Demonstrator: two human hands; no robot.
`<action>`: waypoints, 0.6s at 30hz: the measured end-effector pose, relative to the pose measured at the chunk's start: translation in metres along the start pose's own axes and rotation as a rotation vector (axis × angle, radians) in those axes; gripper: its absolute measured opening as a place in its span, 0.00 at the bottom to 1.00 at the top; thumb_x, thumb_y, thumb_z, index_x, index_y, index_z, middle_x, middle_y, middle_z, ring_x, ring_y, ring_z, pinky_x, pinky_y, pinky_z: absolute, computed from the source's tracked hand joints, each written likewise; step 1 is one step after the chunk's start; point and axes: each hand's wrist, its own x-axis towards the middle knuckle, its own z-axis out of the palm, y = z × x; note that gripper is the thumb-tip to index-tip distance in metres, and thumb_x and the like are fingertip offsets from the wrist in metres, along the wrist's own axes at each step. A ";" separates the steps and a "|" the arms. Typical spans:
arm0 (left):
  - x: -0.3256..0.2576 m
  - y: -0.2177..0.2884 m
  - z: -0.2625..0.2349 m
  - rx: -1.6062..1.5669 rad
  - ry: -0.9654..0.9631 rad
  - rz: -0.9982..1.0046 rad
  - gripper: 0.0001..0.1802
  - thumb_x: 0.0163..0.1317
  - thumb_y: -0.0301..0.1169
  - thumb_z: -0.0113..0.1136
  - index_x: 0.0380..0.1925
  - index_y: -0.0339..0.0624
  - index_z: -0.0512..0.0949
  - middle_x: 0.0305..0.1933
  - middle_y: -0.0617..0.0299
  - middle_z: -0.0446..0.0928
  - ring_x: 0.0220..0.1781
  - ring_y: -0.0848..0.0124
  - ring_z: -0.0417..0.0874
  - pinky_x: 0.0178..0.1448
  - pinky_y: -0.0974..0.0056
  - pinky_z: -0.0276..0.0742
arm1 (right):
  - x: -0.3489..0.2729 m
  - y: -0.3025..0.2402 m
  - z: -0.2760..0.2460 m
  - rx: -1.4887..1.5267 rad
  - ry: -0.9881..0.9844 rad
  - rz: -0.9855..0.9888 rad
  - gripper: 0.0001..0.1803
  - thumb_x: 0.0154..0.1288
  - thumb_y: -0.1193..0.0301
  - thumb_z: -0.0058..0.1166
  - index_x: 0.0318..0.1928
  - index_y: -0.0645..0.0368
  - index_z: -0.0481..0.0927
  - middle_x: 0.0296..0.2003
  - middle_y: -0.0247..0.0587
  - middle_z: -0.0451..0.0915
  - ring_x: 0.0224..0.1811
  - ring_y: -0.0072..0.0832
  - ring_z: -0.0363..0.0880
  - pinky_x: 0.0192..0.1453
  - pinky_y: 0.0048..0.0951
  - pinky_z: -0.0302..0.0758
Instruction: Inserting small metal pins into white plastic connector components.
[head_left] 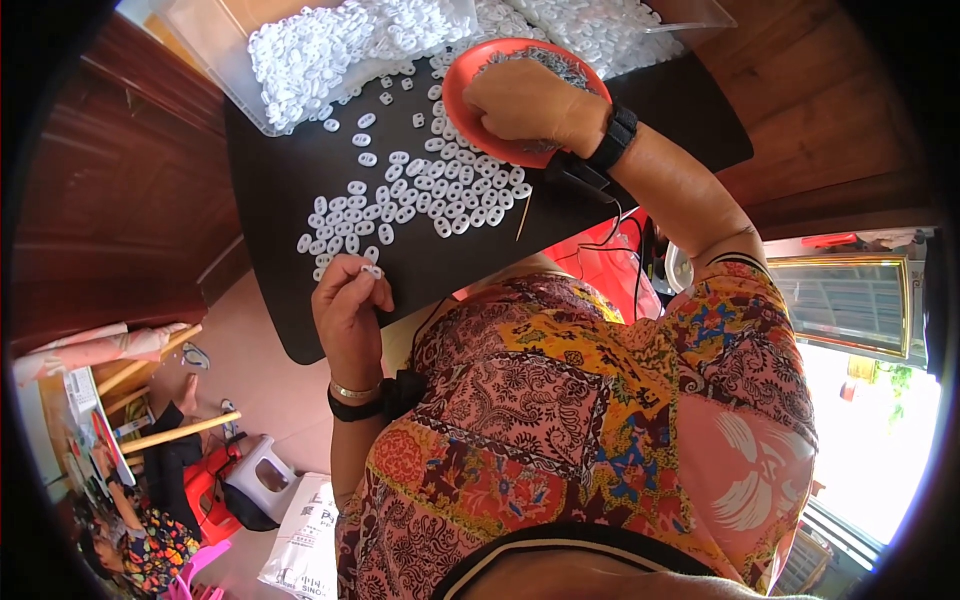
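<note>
While pinched, white piece (372, 270) sits between left fingers (362, 283).

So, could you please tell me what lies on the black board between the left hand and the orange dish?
In the head view, a spread of small white oval plastic pieces covers the black board between the left hand and the orange dish.

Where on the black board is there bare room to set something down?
The black board is bare along its left side, between the clear bin and left hand, and right of the red dish. The middle is crowded with white pieces.
</note>
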 end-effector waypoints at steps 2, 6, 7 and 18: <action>0.000 -0.001 -0.002 -0.019 -0.015 -0.014 0.07 0.60 0.28 0.52 0.28 0.35 0.74 0.20 0.64 0.68 0.22 0.75 0.68 0.29 0.71 0.63 | 0.001 -0.002 0.000 -0.001 0.046 -0.031 0.07 0.48 0.72 0.50 0.26 0.60 0.80 0.24 0.49 0.79 0.30 0.47 0.79 0.33 0.45 0.73; 0.000 -0.002 -0.002 -0.028 -0.014 0.000 0.06 0.59 0.27 0.52 0.28 0.35 0.74 0.20 0.64 0.68 0.22 0.75 0.67 0.28 0.71 0.63 | 0.003 -0.003 -0.003 0.000 -0.090 0.000 0.08 0.48 0.72 0.50 0.28 0.60 0.80 0.25 0.50 0.79 0.31 0.48 0.79 0.33 0.45 0.73; 0.000 -0.003 -0.003 -0.033 -0.017 -0.003 0.06 0.59 0.27 0.51 0.28 0.34 0.74 0.20 0.64 0.67 0.22 0.75 0.67 0.28 0.71 0.63 | 0.003 -0.001 0.000 0.013 -0.046 -0.003 0.08 0.48 0.72 0.50 0.29 0.60 0.80 0.26 0.50 0.80 0.31 0.47 0.79 0.34 0.44 0.73; 0.003 0.006 0.006 -0.010 0.030 -0.061 0.06 0.61 0.27 0.50 0.28 0.35 0.73 0.20 0.65 0.67 0.22 0.77 0.67 0.28 0.72 0.62 | -0.031 0.005 -0.009 0.769 0.335 -0.024 0.10 0.58 0.71 0.54 0.39 0.63 0.79 0.31 0.38 0.82 0.31 0.28 0.80 0.39 0.29 0.76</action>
